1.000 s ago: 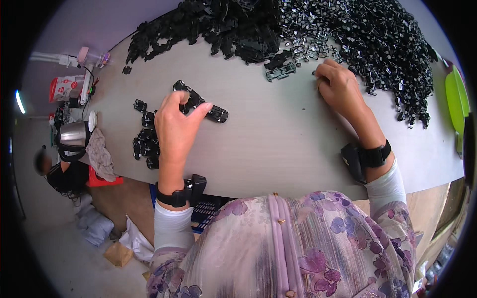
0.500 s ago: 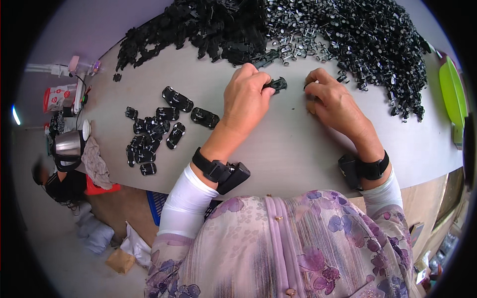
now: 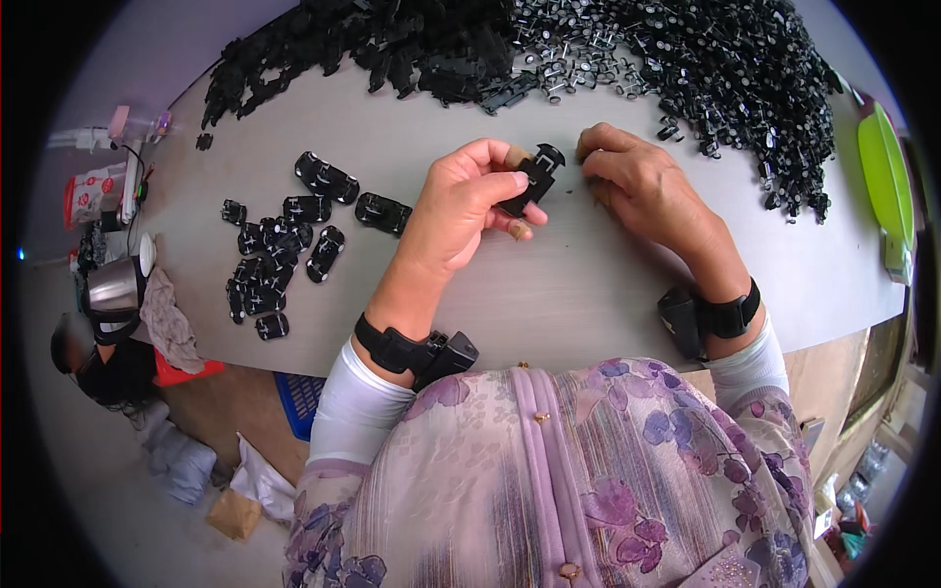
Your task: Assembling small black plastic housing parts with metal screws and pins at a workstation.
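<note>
My left hand (image 3: 453, 206) pinches a black toy car chassis (image 3: 535, 178) between thumb and fingers, tilted up off the table. Close by on its right, my right hand (image 3: 655, 194) is curled with its fingertips together; what they hold, if anything, is hidden. Left of my left hand lie several black chassis with wheels fitted (image 3: 327, 178), some heaped on one another. Beyond both hands rise a pile of black chassis parts (image 3: 392, 49) and, to its right, a pile of small wheels on metal axles (image 3: 725, 88).
The grey table (image 3: 470, 314) curves round in front of me. A green tray (image 3: 887, 176) stands at its right edge. Along the left edge are a metal kettle (image 3: 116, 286) and a crumpled cloth (image 3: 172, 318). Past them, another person (image 3: 108, 367) is partly in view.
My left hand has turned over and come slightly nearer, tilting the chassis upright. My right hand has shifted a little left and away, nearer the chassis. The whole view has shifted slightly.
</note>
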Demonstrator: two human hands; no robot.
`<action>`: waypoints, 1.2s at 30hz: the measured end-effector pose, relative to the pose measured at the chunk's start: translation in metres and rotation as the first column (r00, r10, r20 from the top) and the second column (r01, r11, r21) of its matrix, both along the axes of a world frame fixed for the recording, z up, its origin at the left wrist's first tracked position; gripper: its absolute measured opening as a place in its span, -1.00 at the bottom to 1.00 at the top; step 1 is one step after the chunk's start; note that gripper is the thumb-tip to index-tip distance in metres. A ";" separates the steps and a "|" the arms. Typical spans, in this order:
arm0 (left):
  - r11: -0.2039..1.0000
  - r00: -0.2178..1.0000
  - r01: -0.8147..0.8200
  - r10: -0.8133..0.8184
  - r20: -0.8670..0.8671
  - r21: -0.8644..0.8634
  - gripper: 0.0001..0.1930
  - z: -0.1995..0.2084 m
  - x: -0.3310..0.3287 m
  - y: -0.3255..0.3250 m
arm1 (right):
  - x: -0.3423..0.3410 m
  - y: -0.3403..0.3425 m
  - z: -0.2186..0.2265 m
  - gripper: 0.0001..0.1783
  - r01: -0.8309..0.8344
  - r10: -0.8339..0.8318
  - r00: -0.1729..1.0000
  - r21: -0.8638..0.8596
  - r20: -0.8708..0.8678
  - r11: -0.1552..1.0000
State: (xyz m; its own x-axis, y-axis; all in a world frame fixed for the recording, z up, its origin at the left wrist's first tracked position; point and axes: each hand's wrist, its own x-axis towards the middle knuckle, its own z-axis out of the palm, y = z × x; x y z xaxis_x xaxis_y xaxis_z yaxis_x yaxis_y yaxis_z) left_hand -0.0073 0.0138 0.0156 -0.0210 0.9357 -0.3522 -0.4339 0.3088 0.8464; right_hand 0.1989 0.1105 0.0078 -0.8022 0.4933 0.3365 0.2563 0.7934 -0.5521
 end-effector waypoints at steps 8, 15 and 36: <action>0.989 0.987 0.144 -0.141 0.073 -0.033 -0.87 -0.006 0.005 -0.003 | -0.007 -0.027 0.019 -0.67 0.005 -0.021 0.973 -0.070 -0.229 0.998; 0.973 0.936 0.226 -0.201 0.289 -0.055 -0.89 -0.014 -0.001 -0.003 | -0.010 -0.031 0.012 -0.63 -0.015 0.025 0.981 0.053 -0.193 0.998; 0.987 0.973 0.162 -0.156 0.170 -0.020 -0.91 -0.019 -0.001 -0.007 | 0.010 -0.014 0.010 -0.74 0.076 -0.108 0.958 -0.129 -0.264 0.989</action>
State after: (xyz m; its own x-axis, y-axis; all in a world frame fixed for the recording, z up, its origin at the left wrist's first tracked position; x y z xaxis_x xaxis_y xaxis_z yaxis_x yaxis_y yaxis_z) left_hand -0.0084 0.0066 -0.0035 0.1892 0.9099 -0.3693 -0.5116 0.4123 0.7538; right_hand 0.2085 0.0966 0.0173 -0.6389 0.6094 0.4695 0.1541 0.6993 -0.6980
